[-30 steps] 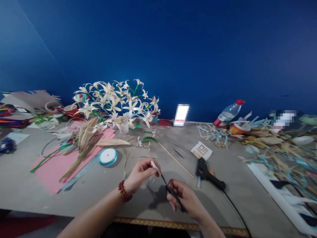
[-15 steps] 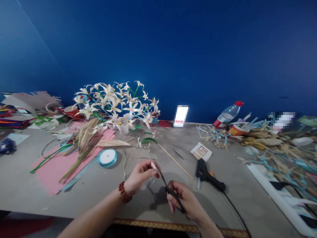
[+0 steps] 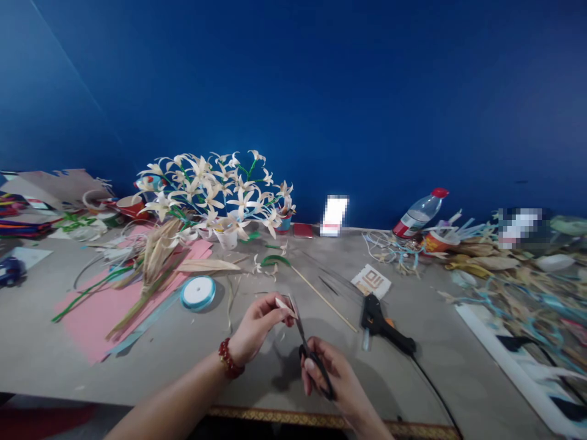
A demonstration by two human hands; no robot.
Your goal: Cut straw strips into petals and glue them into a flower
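Note:
Between thumb and fingers, my left hand (image 3: 263,324) pinches a small pale piece of husk (image 3: 285,307), pointed at its upper left end. My right hand (image 3: 331,366) grips black-handled scissors (image 3: 303,342) by their loops, blades angled up and left. The blade tips lie right beside the husk piece; I cannot tell whether they touch it. Behind my hands, a thin wooden stick (image 3: 323,296) with a green wrapped end lies on the table. Small pale husk flowers (image 3: 257,264) rest by that green end.
White husk flowers on green stems stand in a white cup (image 3: 226,237). A ribbon spool (image 3: 198,293) and pink paper (image 3: 87,324) lie left. A black glue gun (image 3: 387,330) with its cord, a power strip (image 3: 504,366), a tilted bottle (image 3: 419,214) and husk scraps occupy the right.
My right hand has moved slightly left with the scissors, whose blades now stand steeper and a little apart. The husk piece has tilted in my left hand.

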